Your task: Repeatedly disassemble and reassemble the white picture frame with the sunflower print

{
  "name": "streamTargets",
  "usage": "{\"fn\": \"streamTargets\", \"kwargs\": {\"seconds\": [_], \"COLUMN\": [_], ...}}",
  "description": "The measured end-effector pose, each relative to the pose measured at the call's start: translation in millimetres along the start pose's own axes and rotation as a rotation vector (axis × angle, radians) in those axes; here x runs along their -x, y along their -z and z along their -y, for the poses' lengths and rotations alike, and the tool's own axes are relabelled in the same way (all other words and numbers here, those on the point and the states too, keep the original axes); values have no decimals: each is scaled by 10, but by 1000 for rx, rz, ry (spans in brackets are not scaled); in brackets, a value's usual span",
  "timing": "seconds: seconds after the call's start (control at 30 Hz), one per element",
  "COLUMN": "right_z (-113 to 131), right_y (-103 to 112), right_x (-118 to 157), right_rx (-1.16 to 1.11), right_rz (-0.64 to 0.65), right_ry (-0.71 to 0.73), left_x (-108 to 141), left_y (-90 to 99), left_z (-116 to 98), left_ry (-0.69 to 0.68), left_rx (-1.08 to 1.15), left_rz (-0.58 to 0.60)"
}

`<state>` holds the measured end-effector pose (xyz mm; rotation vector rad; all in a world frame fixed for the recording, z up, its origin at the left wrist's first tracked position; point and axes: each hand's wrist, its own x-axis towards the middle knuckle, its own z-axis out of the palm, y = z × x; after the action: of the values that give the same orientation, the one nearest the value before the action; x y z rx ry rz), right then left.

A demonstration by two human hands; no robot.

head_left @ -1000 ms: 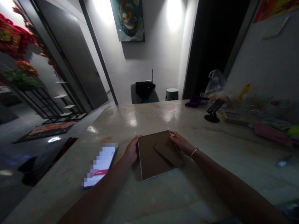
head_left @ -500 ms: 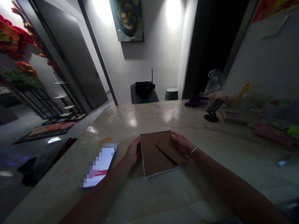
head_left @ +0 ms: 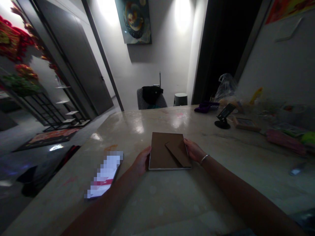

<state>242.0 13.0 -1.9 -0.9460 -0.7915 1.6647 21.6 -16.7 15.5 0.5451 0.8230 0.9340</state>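
Observation:
A picture frame [head_left: 157, 154] is held between my two hands, its brown backing turned up toward me and its thin pale edge showing. On that backing a flap-like stand leg sits slightly raised on the right half. My left hand [head_left: 142, 161] grips the left side, thumb along the edge. At the right side my right hand [head_left: 193, 150], with a silver bangle on its wrist, is closed on the frame's edge. What the fingers do underneath is hidden, and so is the front of the frame. Left of my left forearm lies a phone-like slab [head_left: 107, 175], partly pixelated.
The marble-patterned table [head_left: 162, 203] spreads beneath my hands. To the right stand a black phone stand [head_left: 223, 118], another small frame [head_left: 246, 124], a purple item [head_left: 206, 107] and a pink bag [head_left: 285, 141]. A chair [head_left: 140, 98] is beyond the far edge.
The frame has turned and tilted in my hands: its near edge now lies level and farther from me, and its far edge has risen slightly. Both hands keep their hold.

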Motion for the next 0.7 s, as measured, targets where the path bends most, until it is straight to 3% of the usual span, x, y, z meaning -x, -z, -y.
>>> {"fn": "streamTargets", "kwargs": {"seconds": [0.2,0.7], "right_z": [-21,-2], "right_y": [-10,6], "right_x": [30,49], "right_rx": [47,26], "right_rz": [3,-7], "right_ry": [-102,-154], "left_x": [3,44], "left_y": [-25,-58], "left_z": [-33,-24], "left_ry": [-50,41], "left_rx": [30,68], "left_rz": [-68,54]}}
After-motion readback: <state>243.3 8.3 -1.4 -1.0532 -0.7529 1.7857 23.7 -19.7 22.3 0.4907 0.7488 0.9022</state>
